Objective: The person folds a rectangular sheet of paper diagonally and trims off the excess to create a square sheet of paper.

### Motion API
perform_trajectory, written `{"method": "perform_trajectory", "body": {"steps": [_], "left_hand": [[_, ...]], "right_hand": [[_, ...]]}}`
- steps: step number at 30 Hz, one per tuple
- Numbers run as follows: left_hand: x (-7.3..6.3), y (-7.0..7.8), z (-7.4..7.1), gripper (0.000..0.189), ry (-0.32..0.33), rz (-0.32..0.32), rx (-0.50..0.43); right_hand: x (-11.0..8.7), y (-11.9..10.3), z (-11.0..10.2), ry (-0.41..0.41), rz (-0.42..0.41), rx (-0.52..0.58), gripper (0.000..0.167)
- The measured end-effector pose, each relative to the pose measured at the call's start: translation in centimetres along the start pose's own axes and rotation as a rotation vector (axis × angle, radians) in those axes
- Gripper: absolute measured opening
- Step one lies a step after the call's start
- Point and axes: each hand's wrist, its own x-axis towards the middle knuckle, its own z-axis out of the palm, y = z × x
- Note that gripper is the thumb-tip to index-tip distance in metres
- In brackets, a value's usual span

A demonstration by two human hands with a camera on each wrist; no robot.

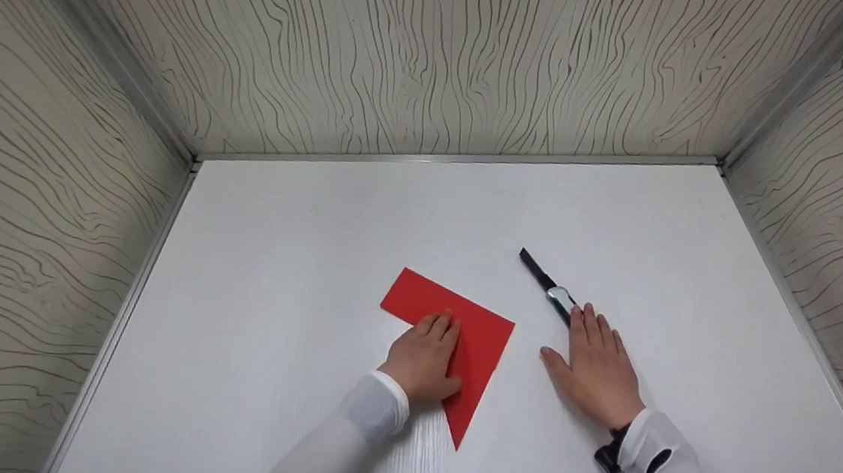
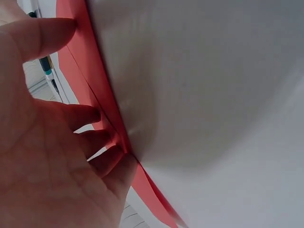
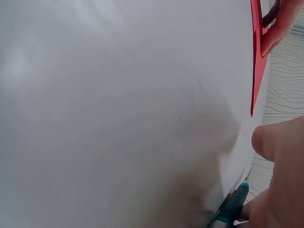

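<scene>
A folded red sheet of paper [image 1: 479,346] lies on the white table in an angled shape, one end tapering to a point toward me. My left hand [image 1: 423,361] rests on it, fingertips pressing along its inner left edge. In the left wrist view the paper [image 2: 78,71] shows overlapping layers under the fingers. To the right lies a utility knife [image 1: 558,295] with a black blade extended, pointing away to the left. Palm down, my right hand [image 1: 599,371] lies with straight fingers over the knife's near end. The right wrist view shows the knife's dark green handle [image 3: 233,205] beside the fingers.
The white tabletop [image 1: 276,270] stretches around both hands. Wood-grain patterned panels [image 1: 420,63] enclose it at the back and on both sides, with metal strips along the edges. A black band [image 1: 609,456] is on the right wrist.
</scene>
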Motion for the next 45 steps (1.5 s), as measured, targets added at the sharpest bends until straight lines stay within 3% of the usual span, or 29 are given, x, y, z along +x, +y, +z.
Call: {"method": "perform_trajectory", "body": {"steps": [5, 11, 24, 31, 37, 45], "left_hand": [[0.7, 1.2, 0.2, 0.087, 0.061, -0.031, 0.106], [1.7, 2.1, 1.2, 0.093, 0.184, -0.092, 0.143], [2.8, 3.6, 1.5, 0.094, 0.172, -0.173, 0.248], [2.8, 3.2, 1.1, 0.085, 0.197, -0.157, 0.212], [2.4, 2.3, 0.7, 0.072, 0.206, -0.098, 0.197], [1.8, 1.2, 0.4, 0.057, 0.208, -0.073, 0.017]], "right_hand": [[0.6, 0.0, 0.0, 0.078, 0.015, 0.024, 0.079], [2.2, -0.1, -0.1, 0.12, 0.042, 0.025, 0.077], [3.3, -0.4, 0.1, 0.15, 0.032, -0.022, 0.071], [3.4, -0.2, -0.2, 0.133, 0.034, -0.04, 0.066], [3.4, 0.1, -0.6, 0.157, 0.011, -0.018, 0.055], [3.1, 0.8, -1.0, 0.176, 0.018, 0.052, 0.051]]}}
